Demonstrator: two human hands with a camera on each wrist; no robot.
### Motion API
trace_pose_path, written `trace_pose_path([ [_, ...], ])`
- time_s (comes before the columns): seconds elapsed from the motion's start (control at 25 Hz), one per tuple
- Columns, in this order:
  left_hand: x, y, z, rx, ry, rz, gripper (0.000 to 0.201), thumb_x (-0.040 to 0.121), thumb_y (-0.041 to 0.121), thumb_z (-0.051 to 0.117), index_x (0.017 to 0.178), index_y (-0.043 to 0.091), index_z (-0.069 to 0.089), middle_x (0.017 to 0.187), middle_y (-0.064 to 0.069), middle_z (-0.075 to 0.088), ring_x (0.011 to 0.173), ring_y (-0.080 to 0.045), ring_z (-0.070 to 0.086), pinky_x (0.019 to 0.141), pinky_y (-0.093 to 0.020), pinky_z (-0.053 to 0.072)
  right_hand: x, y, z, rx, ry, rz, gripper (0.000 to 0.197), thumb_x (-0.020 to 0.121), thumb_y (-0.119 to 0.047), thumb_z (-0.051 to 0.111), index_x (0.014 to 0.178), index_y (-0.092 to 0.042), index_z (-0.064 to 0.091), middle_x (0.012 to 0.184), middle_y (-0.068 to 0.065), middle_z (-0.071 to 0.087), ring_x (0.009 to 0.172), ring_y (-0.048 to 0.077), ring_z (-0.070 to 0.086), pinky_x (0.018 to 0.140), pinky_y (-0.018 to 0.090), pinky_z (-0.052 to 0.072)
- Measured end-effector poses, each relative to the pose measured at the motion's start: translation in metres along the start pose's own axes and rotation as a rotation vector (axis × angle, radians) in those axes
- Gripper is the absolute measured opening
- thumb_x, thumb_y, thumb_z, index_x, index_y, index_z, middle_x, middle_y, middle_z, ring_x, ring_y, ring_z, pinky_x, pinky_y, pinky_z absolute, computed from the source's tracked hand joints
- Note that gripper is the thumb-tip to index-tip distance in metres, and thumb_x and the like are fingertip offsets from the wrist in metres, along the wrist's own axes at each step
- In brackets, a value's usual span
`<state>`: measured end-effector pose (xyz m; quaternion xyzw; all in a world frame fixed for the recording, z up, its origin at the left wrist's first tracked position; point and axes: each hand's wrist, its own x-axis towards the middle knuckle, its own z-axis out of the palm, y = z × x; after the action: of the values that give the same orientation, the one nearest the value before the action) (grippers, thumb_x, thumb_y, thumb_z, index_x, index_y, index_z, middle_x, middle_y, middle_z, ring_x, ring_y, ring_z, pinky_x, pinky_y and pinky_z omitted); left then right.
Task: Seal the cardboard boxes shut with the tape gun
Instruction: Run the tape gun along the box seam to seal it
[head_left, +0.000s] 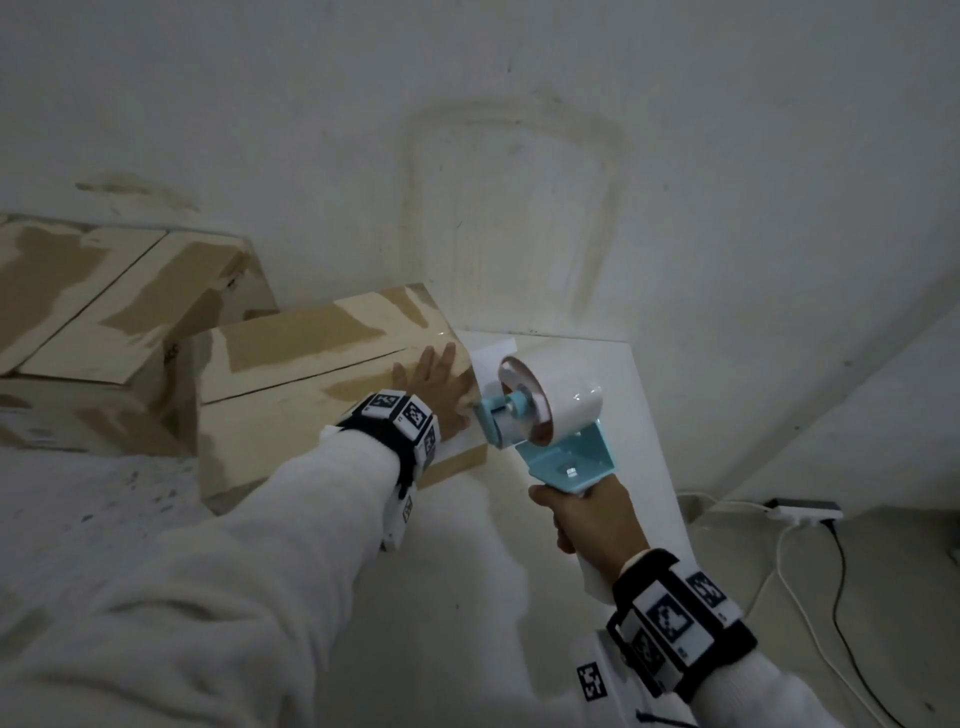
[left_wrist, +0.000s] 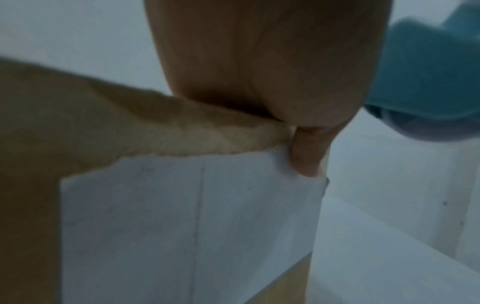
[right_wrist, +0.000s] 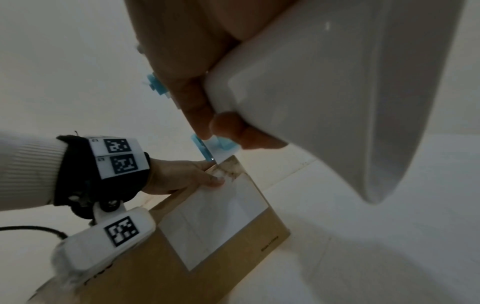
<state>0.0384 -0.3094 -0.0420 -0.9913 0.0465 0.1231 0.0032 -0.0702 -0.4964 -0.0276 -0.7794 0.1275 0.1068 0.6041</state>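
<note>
White tabletop (head_left: 519, 597) runs from the near edge to a stained pale wall, with cables and a power strip (head_left: 805, 508) on the floor at the right.

Nearest, the right hand (head_left: 592, 519) is wrapped round the white handle of the tape gun (head_left: 550, 421), fingers curled tight about it. The blue frame and white roll point away and to the left, so the nose meets the right end of the nearer cardboard box (head_left: 322, 395).

Just left of the nose, the left hand (head_left: 441, 387) lies flat on the box top, fingers straight and spread, with the thumb hooked over the end edge and pressing on a white label (right_wrist: 215, 218) stuck there.

The centre seam (head_left: 311, 376) of the flaps is the box's long axis, running left and slightly nearer from that end. My reading is that the gun must travel leftward along it, under where the left hand rests, so that hand would have to give way.

A second box (head_left: 104, 312) sits farther left, its seam untaped.

Small print on the end face is too blurred to read. The wristbands carry square black-and-white code tags.
</note>
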Motion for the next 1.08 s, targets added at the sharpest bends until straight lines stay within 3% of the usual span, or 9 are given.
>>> trace_pose_path([
  [0.12,-0.002,-0.001,0.001,-0.04,0.016,-0.003,0.071,0.092,0.038,0.044,0.15,0.027,0.006,0.16,-0.003,-0.009,0.148,-0.027,-0.007,0.116,-0.058,0.006,-0.004,0.01,0.0,0.046,0.002,0.015,0.018,0.074,-0.002,0.067,0.064,-0.01,0.055,0.051,0.005,0.049,0.046,0.02,0.042,0.042,0.024,0.038],
  [0.28,0.0,0.0,-0.007,-0.093,-0.068,-0.012,0.065,0.095,0.043,0.036,0.15,0.033,0.003,0.16,-0.002,-0.011,0.147,-0.028,-0.01,0.115,-0.058,0.004,0.005,0.018,0.003,0.132,-0.017,0.093,0.016,0.075,-0.003,0.066,0.066,-0.007,0.054,0.053,0.011,0.043,0.043,0.02,0.036,0.041,0.023,0.034],
  [0.4,0.004,0.0,-0.011,-0.24,-0.012,-0.049,0.052,0.096,0.046,0.028,0.147,0.038,0.018,0.16,0.002,0.001,0.147,-0.026,-0.003,0.114,-0.06,0.004,0.008,0.023,0.008,0.235,-0.028,0.144,0.015,0.076,0.0,0.064,0.069,-0.008,0.054,0.049,0.007,0.039,0.041,0.019,0.033,0.042,0.024,0.03],
  [0.48,0.007,0.003,-0.006,-0.269,0.045,-0.08,0.052,0.094,0.051,0.033,0.144,0.041,0.025,0.159,0.004,0.007,0.147,-0.025,0.001,0.113,-0.061,0.005,0.013,0.026,0.01,0.183,-0.04,0.148,0.018,0.075,-0.001,0.063,0.064,-0.009,0.052,0.046,0.006,0.04,0.037,0.019,0.034,0.042,0.025,0.031],
  [0.64,0.008,0.005,-0.002,-0.176,0.07,-0.064,0.056,0.092,0.052,0.037,0.144,0.046,0.019,0.16,0.002,0.004,0.147,-0.027,0.0,0.113,-0.063,0.007,0.023,0.026,0.011,0.044,-0.053,0.145,0.022,0.071,-0.004,0.062,0.057,-0.01,0.047,0.044,0.006,0.042,0.035,0.021,0.038,0.044,0.027,0.034],
  [1.08,0.009,0.008,-0.024,-0.379,-0.007,-0.097,0.054,0.084,0.04,0.061,0.136,0.042,0.044,0.158,0.002,0.017,0.147,-0.028,0.007,0.113,-0.064,0.007,0.032,0.029,0.013,0.171,-0.122,0.293,0.031,0.071,-0.001,0.056,0.051,-0.015,0.035,0.041,0.003,0.035,0.031,0.017,0.027,0.042,0.021,0.024],
])
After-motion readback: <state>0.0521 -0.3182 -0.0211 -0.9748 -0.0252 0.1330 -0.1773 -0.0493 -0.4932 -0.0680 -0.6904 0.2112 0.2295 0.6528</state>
